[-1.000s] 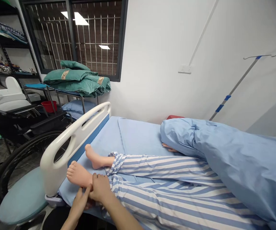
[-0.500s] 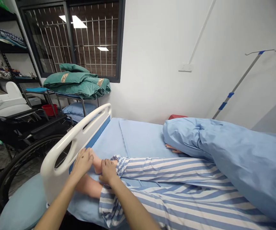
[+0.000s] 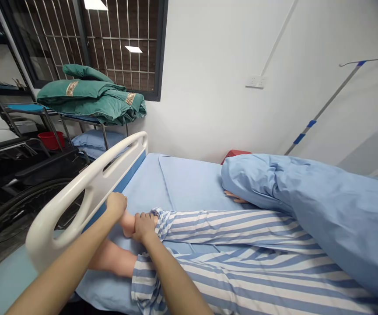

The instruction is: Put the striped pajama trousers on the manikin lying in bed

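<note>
My left hand (image 3: 116, 204) is closed over the toe end of the far foot (image 3: 128, 223) of a figure lying on the bed. Around the same leg's ankle, just below the trouser cuff, my right hand (image 3: 144, 226) is wrapped. The near bare leg (image 3: 115, 259) lies on the sheet below my hands, partly behind my left forearm. Blue-and-white striped trousers (image 3: 228, 225) cover both legs. A folded-back light blue quilt (image 3: 307, 192) hides the upper body, with the fingers of one hand (image 3: 236, 197) showing at its edge.
The white bed end board (image 3: 41, 232) rises beside my left hand. Beyond it stand a black wheelchair (image 3: 21, 175) and a rack with green folded bedding (image 3: 90, 98). A drip pole (image 3: 325, 107) leans into view by the wall at the right.
My left hand has turned and curled over the toes, where before it lay flatter along the foot. My right hand stays on the ankle. The view has tilted down slightly.
</note>
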`<action>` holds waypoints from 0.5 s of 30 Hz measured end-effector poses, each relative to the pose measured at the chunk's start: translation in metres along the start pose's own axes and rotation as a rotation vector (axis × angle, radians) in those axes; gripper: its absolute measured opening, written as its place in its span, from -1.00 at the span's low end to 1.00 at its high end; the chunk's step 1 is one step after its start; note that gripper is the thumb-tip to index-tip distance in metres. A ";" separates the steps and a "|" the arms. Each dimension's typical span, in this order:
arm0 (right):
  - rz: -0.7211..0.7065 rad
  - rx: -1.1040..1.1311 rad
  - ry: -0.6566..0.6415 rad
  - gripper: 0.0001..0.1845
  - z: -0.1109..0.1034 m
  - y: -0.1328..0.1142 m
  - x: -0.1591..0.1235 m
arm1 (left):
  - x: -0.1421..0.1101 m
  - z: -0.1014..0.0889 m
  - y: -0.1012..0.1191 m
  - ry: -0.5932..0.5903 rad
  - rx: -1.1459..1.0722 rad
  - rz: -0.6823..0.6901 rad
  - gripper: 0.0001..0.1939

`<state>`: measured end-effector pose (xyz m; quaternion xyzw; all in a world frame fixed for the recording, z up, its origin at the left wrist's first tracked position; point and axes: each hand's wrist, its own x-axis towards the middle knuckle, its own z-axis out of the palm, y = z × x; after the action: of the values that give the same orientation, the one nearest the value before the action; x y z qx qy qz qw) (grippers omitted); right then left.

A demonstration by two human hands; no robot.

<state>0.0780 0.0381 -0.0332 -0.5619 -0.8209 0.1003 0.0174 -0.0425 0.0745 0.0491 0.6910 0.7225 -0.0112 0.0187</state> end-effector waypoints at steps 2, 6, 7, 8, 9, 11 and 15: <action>0.008 -0.021 0.010 -0.38 0.000 -0.001 -0.001 | 0.001 0.000 0.004 -0.019 0.038 -0.001 -0.78; 0.026 -0.030 0.021 -0.42 0.000 -0.003 -0.003 | -0.006 0.001 0.006 0.001 0.077 0.008 -0.73; 0.030 -0.026 0.022 -0.43 0.000 -0.004 -0.004 | -0.009 0.002 0.006 0.017 0.081 0.014 -0.70; 0.034 -0.022 0.026 -0.43 0.000 -0.004 -0.005 | -0.013 0.002 0.005 0.035 0.082 0.020 -0.68; 0.037 -0.018 0.033 -0.43 0.001 -0.005 -0.006 | -0.018 0.002 0.005 0.055 0.082 0.024 -0.65; 0.039 -0.013 0.061 -0.43 0.002 -0.005 -0.008 | -0.027 0.003 0.005 0.097 0.083 0.020 -0.62; 0.040 0.005 0.104 -0.41 0.005 -0.004 -0.013 | -0.041 0.001 -0.001 0.092 0.071 0.047 -0.63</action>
<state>0.0779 0.0241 -0.0359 -0.5825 -0.8073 0.0733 0.0595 -0.0414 0.0336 0.0495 0.7080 0.7051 -0.0048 -0.0389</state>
